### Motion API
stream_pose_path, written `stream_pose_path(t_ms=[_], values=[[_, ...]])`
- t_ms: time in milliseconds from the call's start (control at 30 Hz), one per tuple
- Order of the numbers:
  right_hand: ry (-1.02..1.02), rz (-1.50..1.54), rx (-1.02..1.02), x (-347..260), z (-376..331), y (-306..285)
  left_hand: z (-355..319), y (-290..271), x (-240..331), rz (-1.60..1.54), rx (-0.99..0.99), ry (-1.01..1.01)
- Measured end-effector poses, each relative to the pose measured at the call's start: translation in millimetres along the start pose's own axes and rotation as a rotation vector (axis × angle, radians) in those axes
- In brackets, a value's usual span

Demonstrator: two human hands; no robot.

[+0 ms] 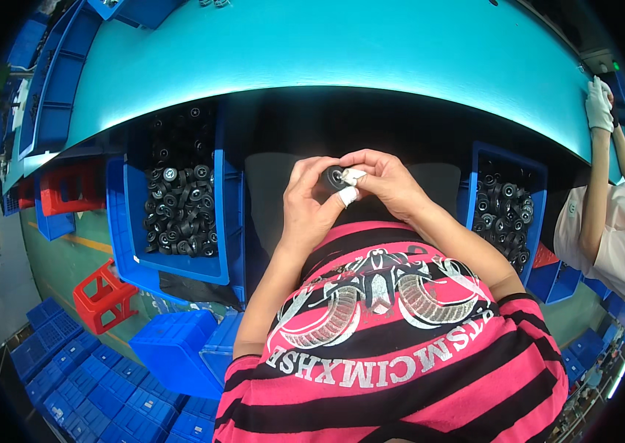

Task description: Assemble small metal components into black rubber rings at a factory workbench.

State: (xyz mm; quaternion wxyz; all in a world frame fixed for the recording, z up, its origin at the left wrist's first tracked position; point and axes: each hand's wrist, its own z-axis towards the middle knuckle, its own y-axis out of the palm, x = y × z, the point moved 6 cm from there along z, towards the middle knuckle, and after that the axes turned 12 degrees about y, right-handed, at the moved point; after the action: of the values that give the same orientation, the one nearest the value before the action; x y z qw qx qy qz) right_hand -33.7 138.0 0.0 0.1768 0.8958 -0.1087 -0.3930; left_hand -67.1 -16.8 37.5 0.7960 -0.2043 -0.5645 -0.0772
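Note:
Between both hands, close in front of my chest, is a small black wheel [333,177] with a light hub. My left hand [308,198] is closed around its left side, and a white wrap covers the thumb tip. From the right, my right hand [387,181] pinches at the wheel's hub side, its thumb also wrapped in white. To the left stands a blue crate [229,221] full of similar black wheels [179,210]. At my right is another blue crate [470,173] with more black wheels [503,214].
A turquoise table [327,55] curves across the far side. At far left are blue bins [61,81], a red stool [103,297] and stacked blue crates [98,391]. A blue crate [176,347] sits by my left elbow. At right, a co-worker's white-gloved hand [599,105] rests near the table edge.

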Motion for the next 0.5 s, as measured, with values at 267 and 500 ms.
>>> stream_pose_path(t_ms=[267,500], values=[[-0.015,-0.011,-0.002,3,0,3,6,-6,12,0.445,-0.054,-0.034],[-0.005,-0.088,0.009,3,0,5,3,-5,5,0.413,-0.041,-0.139]])
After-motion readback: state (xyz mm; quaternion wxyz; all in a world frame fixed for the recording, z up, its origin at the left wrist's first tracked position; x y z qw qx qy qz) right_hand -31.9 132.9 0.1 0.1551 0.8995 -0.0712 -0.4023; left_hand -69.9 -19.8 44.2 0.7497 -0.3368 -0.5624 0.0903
